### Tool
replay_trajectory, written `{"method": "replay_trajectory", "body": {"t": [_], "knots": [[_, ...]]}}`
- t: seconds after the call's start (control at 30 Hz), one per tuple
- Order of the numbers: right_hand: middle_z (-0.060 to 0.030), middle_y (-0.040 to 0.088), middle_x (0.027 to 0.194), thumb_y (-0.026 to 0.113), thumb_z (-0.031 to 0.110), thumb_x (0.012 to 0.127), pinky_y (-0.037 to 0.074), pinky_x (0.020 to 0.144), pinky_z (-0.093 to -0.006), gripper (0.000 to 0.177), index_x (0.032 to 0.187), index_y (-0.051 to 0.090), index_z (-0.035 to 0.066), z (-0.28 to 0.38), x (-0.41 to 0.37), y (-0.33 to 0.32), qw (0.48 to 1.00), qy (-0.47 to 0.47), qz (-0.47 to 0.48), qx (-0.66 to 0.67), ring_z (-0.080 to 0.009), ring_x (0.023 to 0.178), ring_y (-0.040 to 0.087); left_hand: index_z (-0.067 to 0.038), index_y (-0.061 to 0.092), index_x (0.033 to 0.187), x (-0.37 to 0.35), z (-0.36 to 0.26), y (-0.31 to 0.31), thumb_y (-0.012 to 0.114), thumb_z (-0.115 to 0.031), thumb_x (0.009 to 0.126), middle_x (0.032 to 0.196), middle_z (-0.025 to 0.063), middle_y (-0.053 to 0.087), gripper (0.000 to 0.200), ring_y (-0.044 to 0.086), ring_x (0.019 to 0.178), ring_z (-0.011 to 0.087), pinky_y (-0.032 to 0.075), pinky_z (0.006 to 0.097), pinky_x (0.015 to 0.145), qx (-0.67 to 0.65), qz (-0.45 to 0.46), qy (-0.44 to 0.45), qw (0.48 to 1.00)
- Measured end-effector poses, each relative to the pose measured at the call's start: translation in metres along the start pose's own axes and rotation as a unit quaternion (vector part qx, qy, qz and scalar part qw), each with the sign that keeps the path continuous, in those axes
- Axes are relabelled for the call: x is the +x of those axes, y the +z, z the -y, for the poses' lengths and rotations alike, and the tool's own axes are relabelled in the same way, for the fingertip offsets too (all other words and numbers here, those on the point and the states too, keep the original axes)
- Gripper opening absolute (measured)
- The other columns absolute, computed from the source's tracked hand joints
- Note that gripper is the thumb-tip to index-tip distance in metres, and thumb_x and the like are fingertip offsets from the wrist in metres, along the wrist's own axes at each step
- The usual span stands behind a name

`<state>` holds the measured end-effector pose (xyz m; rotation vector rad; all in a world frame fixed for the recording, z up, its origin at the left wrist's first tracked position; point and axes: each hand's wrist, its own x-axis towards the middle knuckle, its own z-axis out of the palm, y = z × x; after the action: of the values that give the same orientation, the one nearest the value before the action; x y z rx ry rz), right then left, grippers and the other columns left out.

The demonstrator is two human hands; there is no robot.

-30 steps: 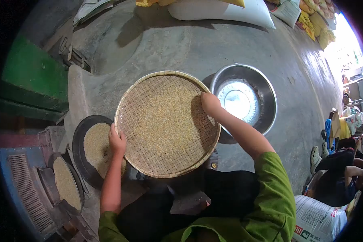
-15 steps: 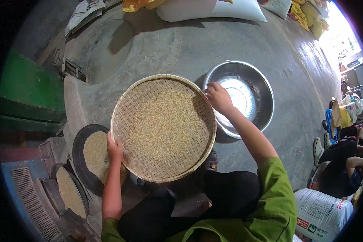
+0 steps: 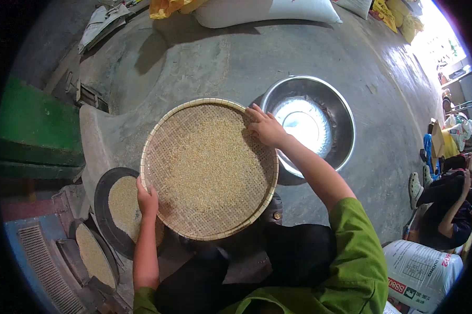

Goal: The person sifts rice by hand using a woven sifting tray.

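A round woven bamboo winnowing tray point(image 3: 155, 141) with a pale rim is tilted over my lap, and a layer of straw-coloured grain point(image 3: 210, 162) covers much of its mesh. My left hand point(image 3: 148, 200) grips the tray's lower-left rim, thumb on the inner side. Across from it, my right hand point(image 3: 266, 128) reaches over the upper-right rim, fingers stretched out and apart above the mesh. Nothing shows in those fingers. Just right of that hand, a shiny metal basin point(image 3: 346, 125) rests on the floor; its bright inside is partly behind my forearm.
A dark round pan point(image 3: 104, 209) of grain stands at lower left, beside another grain container point(image 3: 94, 256). A green box point(image 3: 39, 131) is at left. A white sack point(image 3: 267, 13) lies at the top, a printed sack point(image 3: 422, 272) at lower right, near a seated person point(image 3: 451, 220).
My right hand has moved left from the basin's edge, over the tray's rim. My left hand keeps its hold; the whole view has shifted slightly.
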<state>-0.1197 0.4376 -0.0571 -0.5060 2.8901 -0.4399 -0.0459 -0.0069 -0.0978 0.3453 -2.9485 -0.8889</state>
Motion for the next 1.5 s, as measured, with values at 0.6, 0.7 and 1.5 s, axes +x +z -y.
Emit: {"method": "replay_trajectory", "body": {"t": [0.6,0.7,1.5], "knots": [[-0.016,0.022,0.143,0.049,0.014,0.082,0.018,0.107,-0.053,0.022,0.095,0.061,0.0,0.014,-0.001,-0.002,1.0,0.022,0.011,-0.012,-0.0303,0.136,0.011,-0.001,0.029,0.132,0.002,0.012,0.003,0.047,-0.01,0.084,0.12,0.0255,0.049,0.052,0.049,0.11,0.0383,0.039,0.0394,0.091,-0.022,0.006,0.029,0.999],[-0.0164,0.023,0.142,0.049,0.013,0.082,0.018,0.107,-0.0528,0.022,0.095,0.06,0.0,0.017,-0.005,-0.004,0.999,0.006,-0.01,-0.043,-0.0305,0.136,0.011,-0.001,0.029,0.132,0.002,0.012,0.003,0.047,-0.009,0.084,0.12,0.0251,0.049,0.052,0.049,0.11,0.0381,0.038,0.0395,0.092,-0.037,0.008,0.038,0.999],[-0.0166,0.061,0.085,0.059,0.007,0.07,0.046,0.074,-0.0405,0.047,0.116,0.051,0.004,0.066,-0.035,0.016,0.962,-0.051,0.119,0.242,-0.0312,0.083,0.06,-0.002,0.027,0.133,0.004,0.02,0.008,0.046,-0.009,0.086,0.121,0.0254,0.048,0.051,0.05,0.109,0.0388,0.039,0.0396,0.09,-0.021,-0.006,0.026,0.999]]}}
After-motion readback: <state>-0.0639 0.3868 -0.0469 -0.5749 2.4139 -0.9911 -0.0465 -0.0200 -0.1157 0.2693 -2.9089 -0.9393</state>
